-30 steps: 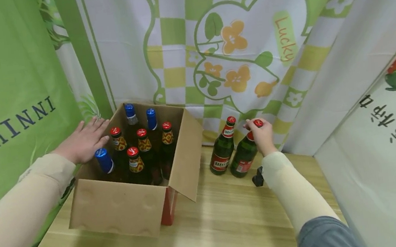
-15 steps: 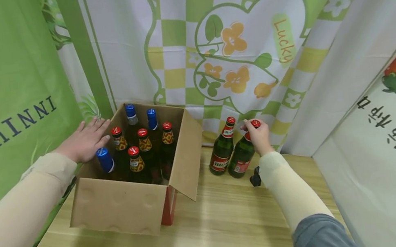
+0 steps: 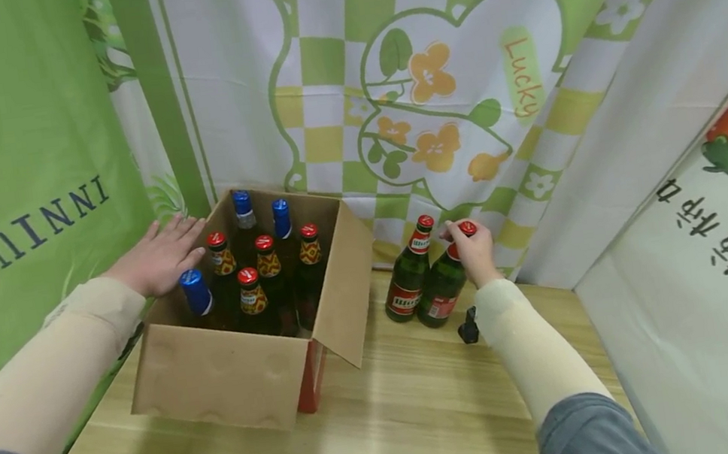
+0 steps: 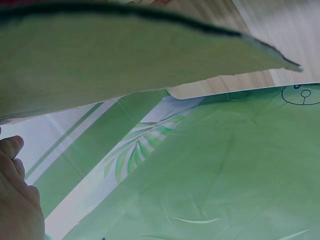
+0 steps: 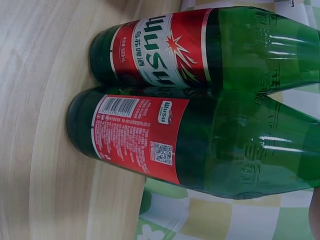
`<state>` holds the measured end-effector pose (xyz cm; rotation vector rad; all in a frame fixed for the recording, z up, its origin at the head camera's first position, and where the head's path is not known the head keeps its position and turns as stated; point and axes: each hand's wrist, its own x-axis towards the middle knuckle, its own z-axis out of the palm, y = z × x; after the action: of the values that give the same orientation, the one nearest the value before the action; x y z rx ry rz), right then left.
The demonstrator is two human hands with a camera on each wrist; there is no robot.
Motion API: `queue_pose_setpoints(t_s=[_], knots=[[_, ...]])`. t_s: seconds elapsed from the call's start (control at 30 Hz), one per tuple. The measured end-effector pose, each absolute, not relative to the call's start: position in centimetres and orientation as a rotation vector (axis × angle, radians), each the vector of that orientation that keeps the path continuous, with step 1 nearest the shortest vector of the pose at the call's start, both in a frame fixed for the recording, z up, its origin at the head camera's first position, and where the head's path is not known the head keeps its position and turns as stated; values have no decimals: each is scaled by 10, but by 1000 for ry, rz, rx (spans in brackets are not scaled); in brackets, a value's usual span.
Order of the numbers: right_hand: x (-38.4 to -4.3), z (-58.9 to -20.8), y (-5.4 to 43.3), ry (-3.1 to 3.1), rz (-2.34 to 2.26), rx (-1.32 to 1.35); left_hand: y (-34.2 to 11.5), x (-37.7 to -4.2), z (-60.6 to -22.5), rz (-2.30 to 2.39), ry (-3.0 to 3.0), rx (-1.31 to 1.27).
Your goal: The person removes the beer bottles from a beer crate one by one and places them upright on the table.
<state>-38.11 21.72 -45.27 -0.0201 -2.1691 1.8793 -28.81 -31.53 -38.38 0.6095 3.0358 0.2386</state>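
Note:
My right hand [image 3: 478, 252] grips the neck of a green beer bottle [image 3: 442, 289], its red cap showing above the fingers. That bottle stands on the table right beside a second green beer bottle [image 3: 408, 282]. In the right wrist view the gripped bottle [image 5: 137, 132] turns its red back label to the camera, its side against the other bottle [image 5: 162, 50]. On the left, my left hand [image 3: 159, 258] rests with straight fingers along the edge of an open cardboard box [image 3: 218, 370]. Red-capped bottles [image 3: 267, 258] and blue-topped bottles [image 3: 196, 293] stand inside it.
Box flaps hang outward at the front and right [image 3: 344, 290]. A small black object [image 3: 468, 326] sits on the wooden table [image 3: 401, 419] by my right wrist. Checked cloth [image 3: 323, 58] hangs behind, a green cloth [image 3: 5, 135] at left and a white one [image 3: 705, 336] at right.
My right hand has shifted slightly left with the gripped bottle, narrowing the gap to the second bottle. The left hand stays on the box edge.

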Motion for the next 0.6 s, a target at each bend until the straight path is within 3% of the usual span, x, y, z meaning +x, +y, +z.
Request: queue_pose_setpoints(t_s=[0.27, 0.6], knots=[[-376, -437, 224, -2256, 1757, 62, -313, -289, -388, 242, 3031, 602], [-369, -351, 185, -2093, 1763, 419, -319, -293, -392, 314, 3071, 639]])
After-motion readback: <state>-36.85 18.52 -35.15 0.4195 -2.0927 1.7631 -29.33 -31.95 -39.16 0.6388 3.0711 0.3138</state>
